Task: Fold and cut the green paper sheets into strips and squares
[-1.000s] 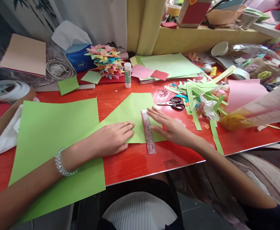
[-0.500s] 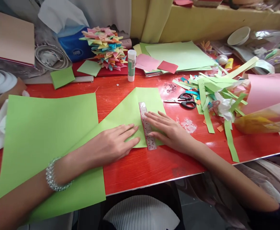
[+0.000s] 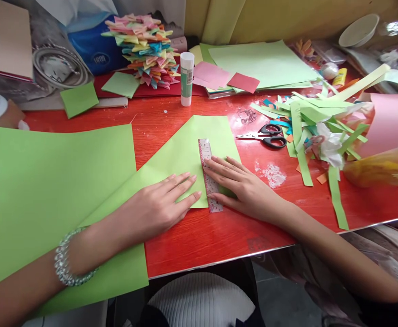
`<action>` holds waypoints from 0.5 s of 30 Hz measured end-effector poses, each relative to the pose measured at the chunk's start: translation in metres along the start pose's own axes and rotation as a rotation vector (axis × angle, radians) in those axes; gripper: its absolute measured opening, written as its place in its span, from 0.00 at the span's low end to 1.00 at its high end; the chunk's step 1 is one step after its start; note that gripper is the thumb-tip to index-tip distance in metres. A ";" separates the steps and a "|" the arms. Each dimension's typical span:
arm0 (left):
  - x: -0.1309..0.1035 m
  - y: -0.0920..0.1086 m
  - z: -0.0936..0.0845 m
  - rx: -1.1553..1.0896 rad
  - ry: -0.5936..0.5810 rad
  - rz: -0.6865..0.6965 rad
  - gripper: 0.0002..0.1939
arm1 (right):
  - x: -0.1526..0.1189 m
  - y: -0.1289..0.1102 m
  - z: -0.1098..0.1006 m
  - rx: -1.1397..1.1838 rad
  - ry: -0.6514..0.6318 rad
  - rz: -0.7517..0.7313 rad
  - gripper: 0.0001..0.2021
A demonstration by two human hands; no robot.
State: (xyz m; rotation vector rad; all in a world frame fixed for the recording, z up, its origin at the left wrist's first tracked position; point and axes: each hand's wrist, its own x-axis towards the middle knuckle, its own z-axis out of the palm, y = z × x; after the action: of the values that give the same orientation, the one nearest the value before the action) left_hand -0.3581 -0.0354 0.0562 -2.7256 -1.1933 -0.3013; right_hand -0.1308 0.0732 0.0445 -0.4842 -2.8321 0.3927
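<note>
A large green paper (image 3: 66, 181) lies on the red table, its right part folded over into a slanted flap (image 3: 178, 154). A clear patterned ruler (image 3: 204, 150) rests on that flap, nearly upright in view, its lower end reaching past the paper's near edge. My left hand (image 3: 161, 204), with a beaded bracelet on the wrist, lies flat on the folded paper left of the ruler, fingers spread. My right hand (image 3: 243, 186) lies with its fingers apart, fingertips touching the ruler and palm over the paper's right side.
Black-handled scissors (image 3: 272, 136) lie right of the paper, beside a heap of green strips (image 3: 301, 150). Behind stand a glue stick (image 3: 186, 79) and a colourful folded-paper stack (image 3: 147, 50). Light green sheets (image 3: 260, 63) lie at the back. The table's near edge runs below my hands.
The camera view has shifted a little. Both hands keep nearly the same places on the paper and ruler.
</note>
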 end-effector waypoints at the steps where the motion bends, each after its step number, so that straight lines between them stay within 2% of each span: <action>1: 0.000 0.000 0.000 0.005 -0.004 -0.002 0.17 | 0.000 0.000 0.000 0.016 -0.007 0.000 0.25; 11: -0.002 0.002 0.000 -0.029 -0.022 -0.017 0.18 | 0.000 -0.001 -0.002 0.065 -0.020 0.018 0.27; 15: -0.009 -0.014 -0.012 -0.077 -0.132 0.011 0.22 | 0.000 0.000 -0.002 0.050 -0.025 -0.005 0.26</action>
State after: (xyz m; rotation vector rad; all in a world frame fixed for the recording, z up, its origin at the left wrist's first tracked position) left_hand -0.3761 -0.0346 0.0667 -2.8569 -1.2236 -0.1717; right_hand -0.1303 0.0734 0.0466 -0.4657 -2.8398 0.4702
